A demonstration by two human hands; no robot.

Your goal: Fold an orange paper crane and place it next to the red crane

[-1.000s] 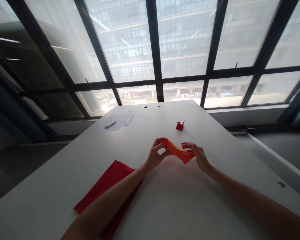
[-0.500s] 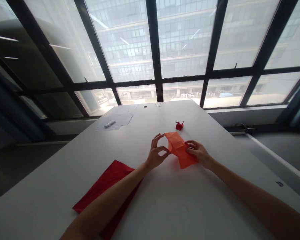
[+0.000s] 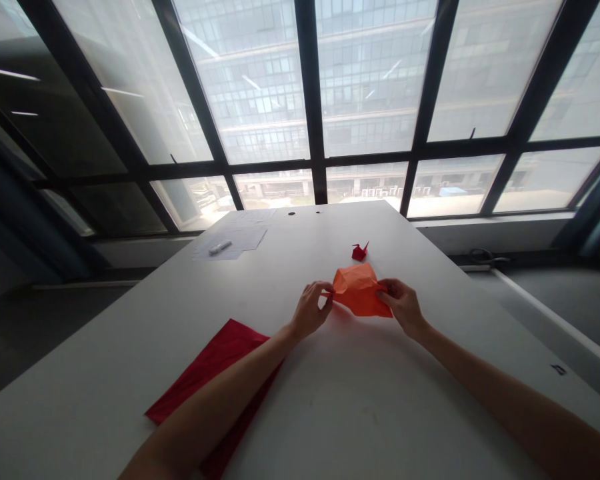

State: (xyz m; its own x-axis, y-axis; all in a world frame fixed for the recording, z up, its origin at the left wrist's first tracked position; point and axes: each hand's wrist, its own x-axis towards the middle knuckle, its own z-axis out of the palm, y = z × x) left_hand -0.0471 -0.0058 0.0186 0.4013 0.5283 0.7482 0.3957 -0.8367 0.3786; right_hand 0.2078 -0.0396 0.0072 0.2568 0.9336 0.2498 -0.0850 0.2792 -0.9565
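Note:
Between my hands is a sheet of orange paper [image 3: 361, 293], creased and raised above the white table [image 3: 300, 387]. My left hand [image 3: 312, 308] pinches its left corner between thumb and fingers. On the other side, my right hand [image 3: 403, 304] grips the right edge, thumb below and fingers on top. Just beyond the orange paper stands a small red folded paper crane [image 3: 360, 251]. Dark red paper [image 3: 213, 365] lies flat under and beside my left forearm, which covers part of it.
At the far left of the table, a white marker-like object [image 3: 221, 247] rests on several printed white sheets [image 3: 253, 238]. A small dark mark [image 3: 559, 369] shows near the right edge. Large windows [image 3: 265, 80] rise behind the table.
My left fingers have closed from a wide spread into a pinch on the paper's left corner. The orange paper has turned and bowed, its lower flap no longer hanging toward me.

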